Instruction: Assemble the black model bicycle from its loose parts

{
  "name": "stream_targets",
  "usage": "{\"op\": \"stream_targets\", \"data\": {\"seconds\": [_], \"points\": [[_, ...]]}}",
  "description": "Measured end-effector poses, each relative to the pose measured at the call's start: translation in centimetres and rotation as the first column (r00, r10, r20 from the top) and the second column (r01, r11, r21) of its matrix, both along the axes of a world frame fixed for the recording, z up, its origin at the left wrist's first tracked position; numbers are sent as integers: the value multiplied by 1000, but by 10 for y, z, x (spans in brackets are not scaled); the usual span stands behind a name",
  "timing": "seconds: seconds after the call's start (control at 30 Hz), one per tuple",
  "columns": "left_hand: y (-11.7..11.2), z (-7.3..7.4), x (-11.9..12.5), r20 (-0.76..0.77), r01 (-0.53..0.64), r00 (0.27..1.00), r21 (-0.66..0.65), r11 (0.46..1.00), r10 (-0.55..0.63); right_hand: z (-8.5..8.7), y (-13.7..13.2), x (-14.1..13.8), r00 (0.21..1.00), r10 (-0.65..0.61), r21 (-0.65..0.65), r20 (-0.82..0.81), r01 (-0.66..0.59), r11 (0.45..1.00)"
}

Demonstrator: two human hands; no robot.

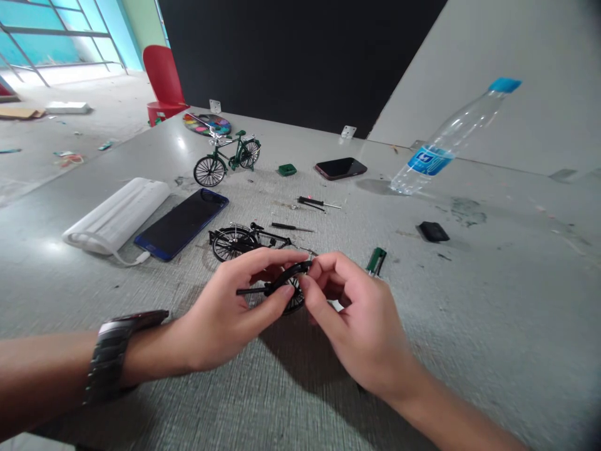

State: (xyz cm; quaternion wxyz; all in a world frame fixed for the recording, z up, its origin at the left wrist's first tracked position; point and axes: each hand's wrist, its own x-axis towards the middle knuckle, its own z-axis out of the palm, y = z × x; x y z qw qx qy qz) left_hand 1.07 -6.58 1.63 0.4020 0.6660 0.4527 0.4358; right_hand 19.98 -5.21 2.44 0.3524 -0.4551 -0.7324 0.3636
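My left hand [235,307] and my right hand [357,313] meet over the grey table [469,313], both pinching a small black model bicycle wheel with a fender [288,282]. The left thumb and fingers grip its left side and a thin black rod sticking out. The right fingertips pinch its right edge. Just behind lies a partly built black model bicycle [241,240] on its side. A steel watch [117,351] is on my left wrist.
A finished green model bicycle [228,160] stands further back. Nearby are a blue phone [183,222], a white power bank [117,213], small screwdrivers [314,202], a green tool [375,260], a black phone [340,168], a water bottle [446,147], a small black part [432,232] and a red chair [162,81].
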Motion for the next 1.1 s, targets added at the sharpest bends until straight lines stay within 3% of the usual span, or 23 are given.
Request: {"op": "stream_targets", "data": {"seconds": [0.33,1.1], "points": [[0,2,1,-30,-26,999,-8,1000,26,-3,-1,1,996,-74,11,-43,74,997],[1,-1,-1,25,17,1000,-42,999,-16,-1,-1,1,999,16,138,36,-20,990]]}}
